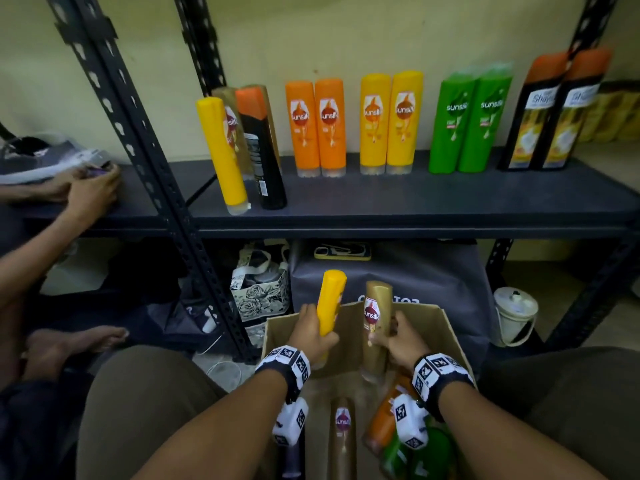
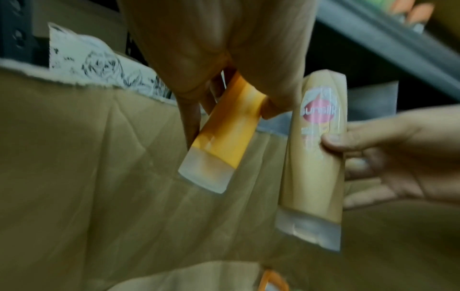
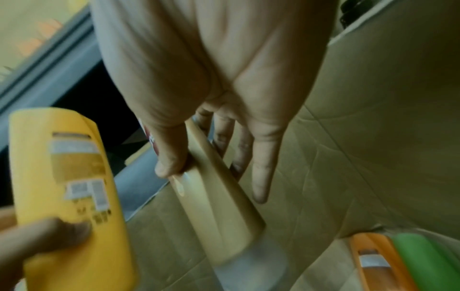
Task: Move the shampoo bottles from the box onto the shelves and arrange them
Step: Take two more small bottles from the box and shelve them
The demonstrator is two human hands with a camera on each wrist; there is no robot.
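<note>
The left hand (image 1: 311, 336) grips a yellow bottle (image 1: 331, 303) and the right hand (image 1: 405, 344) grips a tan bottle (image 1: 375, 327), both upright over the open cardboard box (image 1: 446, 327). More bottles lie in the box. On the shelf (image 1: 415, 199), orange, yellow, green and black bottles stand paired along the back edge; three stand nearer the left post.

"sunsilk" is showing on the orange (image 1: 315, 126), yellow (image 1: 391, 123) and green bottles (image 1: 471, 123) on the shelf, and on the gold bottle (image 1: 375, 320) over the box; the black bottles (image 1: 554, 112) are reading "Sha…".
</note>
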